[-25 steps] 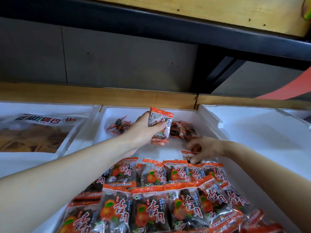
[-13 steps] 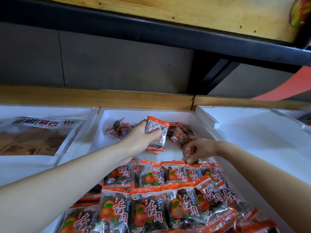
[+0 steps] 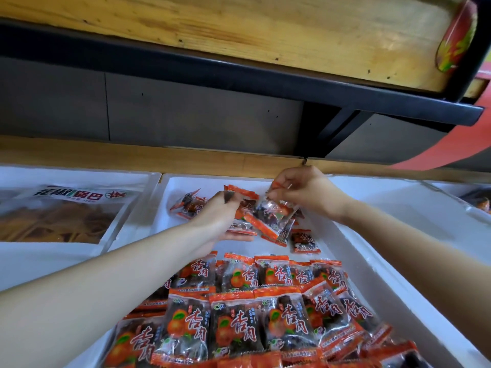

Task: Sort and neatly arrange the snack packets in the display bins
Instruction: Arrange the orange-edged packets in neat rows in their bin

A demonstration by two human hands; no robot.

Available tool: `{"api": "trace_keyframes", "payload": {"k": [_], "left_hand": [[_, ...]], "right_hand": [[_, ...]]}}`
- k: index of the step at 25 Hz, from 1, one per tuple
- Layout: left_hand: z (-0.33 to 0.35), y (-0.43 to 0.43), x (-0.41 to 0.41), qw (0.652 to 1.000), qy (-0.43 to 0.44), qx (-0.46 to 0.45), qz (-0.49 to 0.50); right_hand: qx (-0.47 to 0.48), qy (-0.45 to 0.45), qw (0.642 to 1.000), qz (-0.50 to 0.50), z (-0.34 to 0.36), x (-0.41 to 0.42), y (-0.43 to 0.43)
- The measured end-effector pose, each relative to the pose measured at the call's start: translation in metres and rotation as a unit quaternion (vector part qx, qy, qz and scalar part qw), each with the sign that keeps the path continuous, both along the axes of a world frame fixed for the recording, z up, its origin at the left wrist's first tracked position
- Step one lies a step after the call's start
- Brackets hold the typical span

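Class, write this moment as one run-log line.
left hand: holds packet stack | right hand: pinches hanging packet | middle bin: front rows neat, back loose

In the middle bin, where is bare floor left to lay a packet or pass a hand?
Bare floor: a strip between the neat rows and the loose pile, widest beside the lone packet by the right wall. The near end is packed; the far middle is crowded by the left hand and right hand, holding packets.

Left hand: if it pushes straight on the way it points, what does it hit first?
Probably the packet pinched by the right hand, just beyond the stack the left hand grips; they overlap in view, so depth unclear. Past that, the bin's far wall.
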State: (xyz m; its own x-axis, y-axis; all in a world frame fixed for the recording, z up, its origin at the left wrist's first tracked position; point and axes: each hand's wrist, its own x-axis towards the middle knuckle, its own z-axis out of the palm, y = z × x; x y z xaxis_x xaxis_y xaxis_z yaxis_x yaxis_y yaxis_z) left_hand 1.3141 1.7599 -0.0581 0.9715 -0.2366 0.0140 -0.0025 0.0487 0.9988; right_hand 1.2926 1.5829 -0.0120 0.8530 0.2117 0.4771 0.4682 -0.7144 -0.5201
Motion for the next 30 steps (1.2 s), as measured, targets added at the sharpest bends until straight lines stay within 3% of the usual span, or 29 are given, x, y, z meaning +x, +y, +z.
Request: {"api": "trace_keyframes", "payload": {"k": [3, 9, 10, 12, 14, 15, 25, 28, 30], "left_hand": [[0.004, -0.006, -0.006, 0.997, 0.013, 0.003, -0.075], [-0.005, 0.0, 0.0, 0.989, -0.101, 0.047, -0.098], [-0.006, 0.003, 0.002, 0.989, -0.107, 0.041, -0.091], [-0.01, 0.007, 0.005, 0.99, -0.117, 0.038, -0.076], [-0.013, 0.01, 0.007, 0.99, -0.119, 0.034, -0.066], [-0.013, 0.011, 0.006, 0.99, -0.122, 0.033, -0.067], [-0.012, 0.012, -0.01, 0.99, -0.118, 0.058, -0.059], [-0.003, 0.011, -0.028, 0.991, -0.12, 0.049, -0.047], [0.005, 0.01, -0.041, 0.991, -0.118, 0.036, -0.043]], "right_hand": [[-0.004, -0.015, 1.0, -0.008, 0.0, -0.002, 0.016], [0.259, -0.021, 0.965, -0.014, -0.01, 0.008, 0.0], [0.235, -0.003, 0.971, -0.043, -0.018, 0.012, -0.012], [0.006, 0.078, 0.99, -0.118, -0.041, 0.025, -0.041], [-0.225, 0.162, 0.947, -0.16, -0.066, 0.04, -0.06], [-0.274, 0.187, 0.929, -0.163, -0.074, 0.047, -0.064], [-0.142, 0.278, 0.922, -0.23, -0.069, 0.048, -0.066], [-0.08, 0.24, 0.936, -0.246, -0.069, 0.025, -0.061], [0.008, 0.181, 0.949, -0.257, -0.061, 0.01, -0.057]]}}
